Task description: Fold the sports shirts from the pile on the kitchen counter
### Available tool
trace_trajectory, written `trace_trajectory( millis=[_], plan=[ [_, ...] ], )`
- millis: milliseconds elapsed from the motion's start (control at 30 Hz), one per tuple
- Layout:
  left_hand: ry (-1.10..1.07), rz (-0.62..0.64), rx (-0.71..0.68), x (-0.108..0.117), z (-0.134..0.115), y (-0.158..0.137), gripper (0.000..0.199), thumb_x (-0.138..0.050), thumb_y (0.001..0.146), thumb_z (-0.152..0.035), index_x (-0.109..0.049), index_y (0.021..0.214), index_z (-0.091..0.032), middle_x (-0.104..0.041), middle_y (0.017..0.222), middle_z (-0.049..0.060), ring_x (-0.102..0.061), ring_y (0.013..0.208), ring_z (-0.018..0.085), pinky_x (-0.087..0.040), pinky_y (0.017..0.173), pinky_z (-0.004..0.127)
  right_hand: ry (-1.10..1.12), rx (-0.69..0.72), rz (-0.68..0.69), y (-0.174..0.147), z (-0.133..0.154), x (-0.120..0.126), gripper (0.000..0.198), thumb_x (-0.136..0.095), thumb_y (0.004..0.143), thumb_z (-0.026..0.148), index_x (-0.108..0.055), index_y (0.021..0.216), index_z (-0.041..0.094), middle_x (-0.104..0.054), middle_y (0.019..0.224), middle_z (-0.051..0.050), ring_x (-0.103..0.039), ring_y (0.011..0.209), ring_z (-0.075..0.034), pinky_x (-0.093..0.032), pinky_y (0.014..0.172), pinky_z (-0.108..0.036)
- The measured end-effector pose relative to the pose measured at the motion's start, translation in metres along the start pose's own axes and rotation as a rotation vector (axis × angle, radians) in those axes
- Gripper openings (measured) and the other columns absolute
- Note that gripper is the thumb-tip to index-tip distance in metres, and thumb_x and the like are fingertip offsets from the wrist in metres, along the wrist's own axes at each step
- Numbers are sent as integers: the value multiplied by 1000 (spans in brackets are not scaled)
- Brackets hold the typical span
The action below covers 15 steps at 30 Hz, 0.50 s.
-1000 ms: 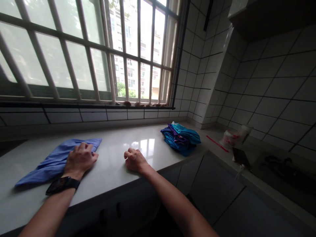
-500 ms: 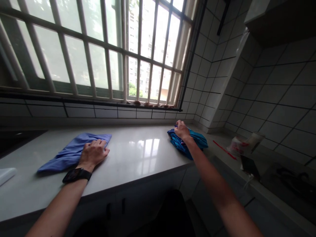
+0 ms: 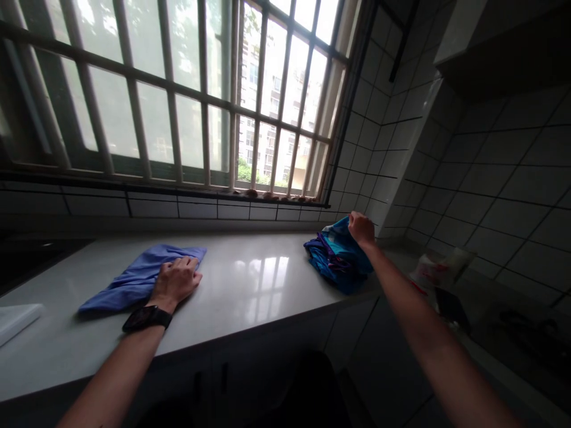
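On the left of the counter lies a periwinkle-blue folded cloth (image 3: pixel 138 272), loosely rumpled. My left hand (image 3: pixel 181 279), with a black watch on its wrist, rests over the cloth's right end, fingers curled closed onto the fabric. Farther right, near the corner, sits a crumpled pile of teal and blue fabric (image 3: pixel 336 261) with purple trim, its exact kind unclear. My right hand (image 3: pixel 362 229) is closed on the pile's upper right part and holds a fold of it raised. The fingertips of both hands are partly hidden.
A pale counter (image 3: pixel 250 261) runs under a barred window (image 3: pixel 200 95). At its left are a dark inset surface (image 3: pixel 40 255) and a white flat object (image 3: pixel 20 321). Beyond my right arm stand a white and red packet (image 3: pixel 430 270) and a dark flat device (image 3: pixel 451 306).
My right hand has moved right across the teal pile, lifting a fold and uncovering purple trim. The left hand stays on the periwinkle cloth. The view has shifted slightly.
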<state>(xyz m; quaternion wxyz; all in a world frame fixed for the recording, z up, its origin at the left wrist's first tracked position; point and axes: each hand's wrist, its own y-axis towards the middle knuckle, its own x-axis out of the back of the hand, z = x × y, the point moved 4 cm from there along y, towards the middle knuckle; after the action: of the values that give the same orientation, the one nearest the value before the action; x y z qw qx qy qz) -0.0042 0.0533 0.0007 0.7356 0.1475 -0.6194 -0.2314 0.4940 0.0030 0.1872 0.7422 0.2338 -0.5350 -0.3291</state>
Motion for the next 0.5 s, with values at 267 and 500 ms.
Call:
trace_trajectory(
  millis=[267, 500],
  plan=[
    [-73, 3, 17, -2, 1, 1, 34, -41, 93, -23, -68, 112, -15, -72, 117, 18, -65, 110, 30, -41, 93, 40, 619, 22, -366, 113, 49, 38, 40, -35, 110, 42, -60, 94, 16, -64, 88, -6, -71, 87, -15, -53, 80, -30],
    [-221, -18, -71, 19, -9, -8, 28, -53, 92, -29, -70, 107, -12, -71, 114, 23, -63, 107, 32, -39, 92, 45, 1000, 286, -63, 131, 183, -36, 60, -22, 106, 51, -65, 95, 12, -62, 89, -1, -73, 101, -16, -52, 77, -30]
  ],
)
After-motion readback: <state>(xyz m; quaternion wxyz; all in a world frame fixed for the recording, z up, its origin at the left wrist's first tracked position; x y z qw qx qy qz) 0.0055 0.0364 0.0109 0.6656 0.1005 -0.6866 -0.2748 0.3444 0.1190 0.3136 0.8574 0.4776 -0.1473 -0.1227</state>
